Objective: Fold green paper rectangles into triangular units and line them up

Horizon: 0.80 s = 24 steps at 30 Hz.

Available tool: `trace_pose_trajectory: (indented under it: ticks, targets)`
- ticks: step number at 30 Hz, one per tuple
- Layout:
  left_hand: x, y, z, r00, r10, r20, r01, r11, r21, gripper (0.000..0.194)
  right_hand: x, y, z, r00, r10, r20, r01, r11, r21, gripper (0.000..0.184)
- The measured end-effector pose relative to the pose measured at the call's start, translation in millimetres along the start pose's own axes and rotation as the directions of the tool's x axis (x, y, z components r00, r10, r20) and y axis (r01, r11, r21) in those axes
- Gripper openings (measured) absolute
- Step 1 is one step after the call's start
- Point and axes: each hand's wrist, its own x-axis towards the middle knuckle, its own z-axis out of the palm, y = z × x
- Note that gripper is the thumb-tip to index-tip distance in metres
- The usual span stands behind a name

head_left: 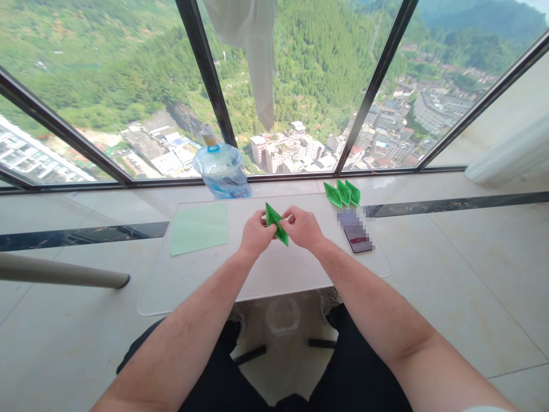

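Observation:
Between my two hands, above the middle of the low table (274, 274), is a green folded paper piece (277, 223), pointed at its upper and lower ends. My left hand (257, 232) pinches its left side with thumb and fingers. On the other side, my right hand (302, 228) grips it, the thumb pressed on the paper. Some fingertips are hidden behind the paper. Several similar green folded paper pieces (342, 194) stand side by side at the table's back right corner. A flat stack of pale green paper (199, 228) lies on the table's left part.
A phone (358, 233), partly pixelated, lies at the table's right. Behind the table stands a large clear blue water jug (225, 169) against the window. A grey pole (64, 272) reaches in from the left. My legs are under the table's front edge.

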Motion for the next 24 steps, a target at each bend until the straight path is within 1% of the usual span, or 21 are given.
trace_pose_trajectory:
  ticks: [2, 4, 6, 8, 11, 14, 20, 24]
  targets:
    - [1, 0, -0.7, 0.999, -0.035, -0.034, 0.034, 0.999, -0.033, 0.046, -1, 1, -1, 0.997, -0.079, -0.007, 0.079, 0.996, 0.043, 0.019]
    - [3, -1, -1.3, 0.995, -0.068, -0.067, 0.063, 0.995, -0.075, 0.050, -2, 1, -1, 0.989, -0.149, 0.007, 0.148, 0.988, 0.031, 0.017]
    - [5, -1, -1.7, 0.991, -0.091, -0.095, 0.080, 0.990, -0.113, 0.051, -4, 0, -2, 0.985, -0.168, 0.044, 0.168, 0.986, 0.002, 0.012]
    - [7, -2, -2.1, 0.987, -0.109, -0.121, 0.092, 0.986, -0.139, 0.049, -7, -3, -3, 0.982, -0.172, 0.072, 0.174, 0.985, -0.014, 0.011]
    - [9, -2, -3.5, 0.978, -0.128, -0.167, 0.103, 0.983, -0.153, 0.039, -13, -9, -7, 0.974, -0.196, 0.109, 0.201, 0.979, -0.036, 0.014]
    - [10, -1, -5.2, 0.968, -0.139, -0.207, 0.107, 0.982, -0.158, 0.034, -20, -12, -9, 0.963, -0.214, 0.166, 0.232, 0.968, -0.099, 0.019]
    - [8, 3, -3.9, 0.971, -0.183, -0.153, 0.147, 0.964, -0.222, 0.032, -24, -9, -8, 0.940, -0.262, 0.218, 0.305, 0.932, -0.195, 0.010]
    - [7, 3, -2.6, 0.981, -0.161, -0.105, 0.141, 0.974, -0.177, 0.027, -22, -4, -7, 0.942, -0.280, 0.186, 0.318, 0.924, -0.215, 0.015]
